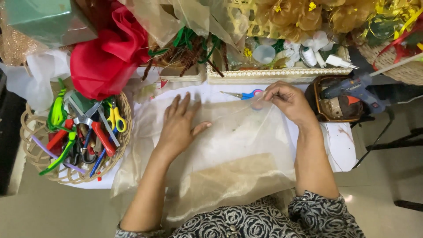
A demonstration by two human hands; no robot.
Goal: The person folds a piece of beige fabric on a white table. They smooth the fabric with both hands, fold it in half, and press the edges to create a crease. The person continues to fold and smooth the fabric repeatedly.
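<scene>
sheer beige organza fabric (pixel 229 150) lies spread over the white table (pixel 341 145). left hand (pixel 178 125) rests flat on it, fingers open, holding nothing. right hand (pixel 286 100) pinches the fabric's far edge beside small blue-and-pink scissors (pixel 244 94). wicker tool basket (pixel 31 141) sits left.

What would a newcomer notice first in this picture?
First, the two hands at the centre: the left hand lies flat on a sheer beige fabric, while the right hand pinches its far edge. Next, the bright red cloth at upper left, above a wicker basket full of scissors and tools.
</scene>
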